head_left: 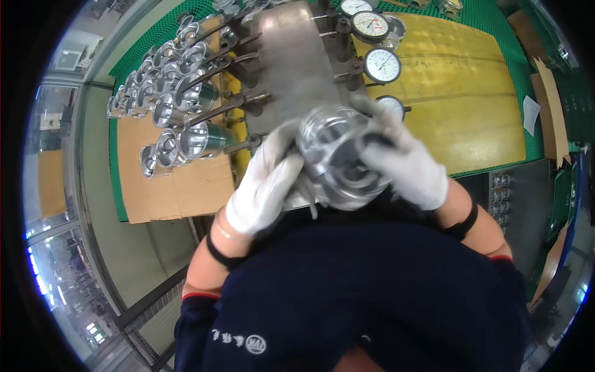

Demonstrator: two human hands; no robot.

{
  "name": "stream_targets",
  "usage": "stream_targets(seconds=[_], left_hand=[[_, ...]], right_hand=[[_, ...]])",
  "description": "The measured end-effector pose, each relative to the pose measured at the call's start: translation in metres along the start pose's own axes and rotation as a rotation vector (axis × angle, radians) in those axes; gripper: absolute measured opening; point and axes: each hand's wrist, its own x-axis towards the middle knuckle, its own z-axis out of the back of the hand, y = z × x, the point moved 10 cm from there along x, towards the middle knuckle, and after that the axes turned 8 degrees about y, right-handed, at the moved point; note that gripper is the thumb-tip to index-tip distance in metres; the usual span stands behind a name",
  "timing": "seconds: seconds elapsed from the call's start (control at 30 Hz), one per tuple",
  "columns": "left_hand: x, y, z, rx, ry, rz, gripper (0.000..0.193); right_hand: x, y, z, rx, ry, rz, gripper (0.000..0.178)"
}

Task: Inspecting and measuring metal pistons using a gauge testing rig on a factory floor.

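i see both gloved hands — left hand, right hand — fingers clamped on shiny piston above table; inspection step, i judge; next needs steady turn near dial gauges

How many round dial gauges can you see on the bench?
4 round white-faced dial gauges: one cut off at the top edge, one below it, one mid-bench, one partly hidden behind the gloved right hand. More may be hidden.

Green mesh-covered workbench, yellow board on top, cardboard sheet, pale floor, bright windows at left
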Motion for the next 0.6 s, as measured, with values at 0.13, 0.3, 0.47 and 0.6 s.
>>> stream_targets(seconds=[0.13, 0.3, 0.47, 0.6], left_hand=[[-0.027, -0.035, 0.058, 0.503, -0.428, -0.24, 0.047], [-0.074, 0.009, 0.182, 1.316, -0.713, 0.418, 0.043], [-0.053, 0.023, 0.16, 1.852, -0.553, 0.255, 0.041], [-0.048, 0.03, 0.161, 1.956, -0.541, 0.376, 0.033]], right_hand=[[-0.03, 0.042, 0.071, 0.107, -0.086, 0.295, 0.029], [-0.028, -0.008, 0.264, -0.03, -0.657, 0.272, 0.04], [0.048, -0.078, 0.364, 0.056, -0.681, -0.178, 0.043], [0.086, -0.107, 0.391, 0.089, -0.642, -0.369, 0.044]])
